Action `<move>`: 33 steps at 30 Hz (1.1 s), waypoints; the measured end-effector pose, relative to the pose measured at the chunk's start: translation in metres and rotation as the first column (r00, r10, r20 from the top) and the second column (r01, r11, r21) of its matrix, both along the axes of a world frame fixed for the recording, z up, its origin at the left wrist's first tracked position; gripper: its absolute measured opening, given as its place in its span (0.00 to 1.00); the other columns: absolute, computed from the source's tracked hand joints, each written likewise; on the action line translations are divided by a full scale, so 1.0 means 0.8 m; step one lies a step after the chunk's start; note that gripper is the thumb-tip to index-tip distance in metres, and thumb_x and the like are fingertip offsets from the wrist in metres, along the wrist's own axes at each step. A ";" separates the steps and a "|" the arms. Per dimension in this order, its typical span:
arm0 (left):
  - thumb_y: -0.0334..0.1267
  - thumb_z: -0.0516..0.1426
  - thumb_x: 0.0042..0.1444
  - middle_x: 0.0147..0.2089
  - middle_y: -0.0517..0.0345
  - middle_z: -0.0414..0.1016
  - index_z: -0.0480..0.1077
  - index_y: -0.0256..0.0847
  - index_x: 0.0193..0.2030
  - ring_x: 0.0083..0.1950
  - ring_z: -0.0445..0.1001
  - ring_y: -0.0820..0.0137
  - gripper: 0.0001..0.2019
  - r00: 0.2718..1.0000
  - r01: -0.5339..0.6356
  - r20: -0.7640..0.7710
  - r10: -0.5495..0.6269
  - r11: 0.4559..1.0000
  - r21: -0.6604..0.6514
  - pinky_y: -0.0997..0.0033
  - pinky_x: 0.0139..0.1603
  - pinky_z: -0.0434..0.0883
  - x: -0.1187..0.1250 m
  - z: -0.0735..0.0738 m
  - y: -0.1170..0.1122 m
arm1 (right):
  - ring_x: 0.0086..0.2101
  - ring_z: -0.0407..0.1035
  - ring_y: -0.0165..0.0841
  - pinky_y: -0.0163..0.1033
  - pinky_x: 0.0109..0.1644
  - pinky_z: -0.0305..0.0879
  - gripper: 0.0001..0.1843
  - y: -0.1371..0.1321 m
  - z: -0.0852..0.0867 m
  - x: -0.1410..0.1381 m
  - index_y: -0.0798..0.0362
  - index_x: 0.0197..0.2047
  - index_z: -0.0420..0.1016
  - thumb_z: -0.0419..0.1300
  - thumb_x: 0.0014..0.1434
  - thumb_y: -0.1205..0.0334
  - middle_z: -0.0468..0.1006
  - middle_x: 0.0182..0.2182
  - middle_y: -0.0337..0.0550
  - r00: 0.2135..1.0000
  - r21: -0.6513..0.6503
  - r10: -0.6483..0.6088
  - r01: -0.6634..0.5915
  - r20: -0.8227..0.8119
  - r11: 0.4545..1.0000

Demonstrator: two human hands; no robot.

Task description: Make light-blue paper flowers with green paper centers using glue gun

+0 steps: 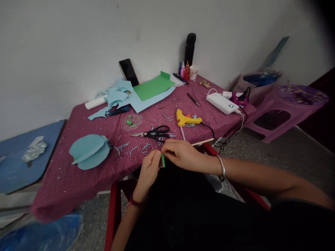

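Note:
A small strip of green paper point(163, 160) hangs at the fingertips of both hands, just off the table's front edge. My left hand point(151, 166) is closed in a pinch at the strip. From the right, my right hand point(180, 152) pinches at its top, the fingertips of the two hands nearly touching. Behind them lie black-handled scissors point(154, 132), closed, among thin blue paper cuttings point(147, 149). A yellow glue gun point(187, 119) rests on its side beyond the scissors. To the left sits a folded light-blue paper shape point(90, 151) made of rounded layers.
Green paper point(153, 87) and torn blue sheets point(119, 93) lie toward the wall, near a utility knife point(117, 111) and a leaning phone point(128, 71). A white power bank point(222, 103) with cables sits at right. Paint bottles point(186, 72) and a paper cup point(193, 72) stand behind. A pink stool point(277, 108) is right.

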State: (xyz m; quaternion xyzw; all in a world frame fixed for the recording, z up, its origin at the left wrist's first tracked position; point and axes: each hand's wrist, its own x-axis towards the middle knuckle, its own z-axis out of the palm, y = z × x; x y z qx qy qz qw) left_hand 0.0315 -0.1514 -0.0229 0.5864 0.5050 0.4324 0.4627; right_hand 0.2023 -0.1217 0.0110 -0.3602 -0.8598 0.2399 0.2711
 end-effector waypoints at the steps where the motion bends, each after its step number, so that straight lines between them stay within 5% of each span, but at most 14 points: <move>1: 0.53 0.48 0.64 0.21 0.63 0.61 0.64 0.41 0.22 0.23 0.60 0.73 0.23 0.999 0.006 0.038 -0.005 1.000 -0.017 0.71 0.27 0.57 -0.002 -0.004 0.001 | 0.35 0.67 0.31 0.34 0.39 0.59 0.07 -0.001 0.001 -0.001 0.55 0.36 0.73 0.56 0.60 0.73 0.73 0.33 0.41 1.000 0.004 0.004 -0.005 0.011 1.000; 6: 0.55 0.45 0.64 0.21 0.62 0.62 0.66 0.42 0.26 0.22 0.59 0.72 0.24 0.980 0.081 0.191 -0.062 0.992 -0.097 0.71 0.24 0.56 -0.007 -0.017 0.004 | 0.36 0.68 0.31 0.34 0.39 0.60 0.06 -0.006 0.006 -0.003 0.54 0.37 0.72 0.56 0.60 0.73 0.73 0.34 0.41 1.000 0.002 0.015 -0.015 0.028 1.000; 15: 0.49 0.52 0.63 0.24 0.65 0.58 0.62 0.41 0.27 0.25 0.57 0.75 0.17 0.978 0.118 0.181 -0.107 0.992 -0.050 0.73 0.27 0.55 -0.002 -0.016 0.001 | 0.37 0.68 0.33 0.36 0.40 0.60 0.05 -0.006 0.011 -0.006 0.55 0.36 0.70 0.55 0.61 0.72 0.74 0.35 0.43 0.996 0.073 -0.022 0.015 0.085 0.997; 22: 0.47 0.52 0.63 0.24 0.65 0.59 0.64 0.40 0.27 0.27 0.57 0.74 0.17 0.985 0.118 0.132 -0.115 0.993 -0.019 0.73 0.29 0.56 -0.011 -0.020 0.009 | 0.34 0.71 0.33 0.35 0.36 0.58 0.06 0.000 0.029 0.005 0.56 0.43 0.72 0.54 0.65 0.66 0.78 0.35 0.44 0.971 -0.040 0.003 0.007 0.238 0.999; 26: 0.45 0.54 0.62 0.25 0.65 0.59 0.64 0.40 0.28 0.27 0.58 0.73 0.14 0.986 0.119 0.122 -0.115 0.993 -0.027 0.73 0.29 0.56 -0.012 -0.022 0.011 | 0.31 0.71 0.33 0.36 0.31 0.51 0.12 0.003 0.029 0.011 0.57 0.34 0.73 0.51 0.67 0.65 0.78 0.32 0.44 0.906 0.072 -0.018 -0.014 0.424 0.997; 33: 0.47 0.50 0.64 0.25 0.63 0.61 0.65 0.41 0.29 0.27 0.58 0.73 0.16 0.987 0.080 0.147 -0.071 0.995 -0.062 0.73 0.28 0.56 -0.001 -0.017 0.006 | 0.29 0.68 0.30 0.37 0.28 0.45 0.12 -0.001 0.025 0.011 0.56 0.33 0.73 0.53 0.68 0.63 0.77 0.30 0.41 0.901 0.175 -0.090 0.015 0.424 0.984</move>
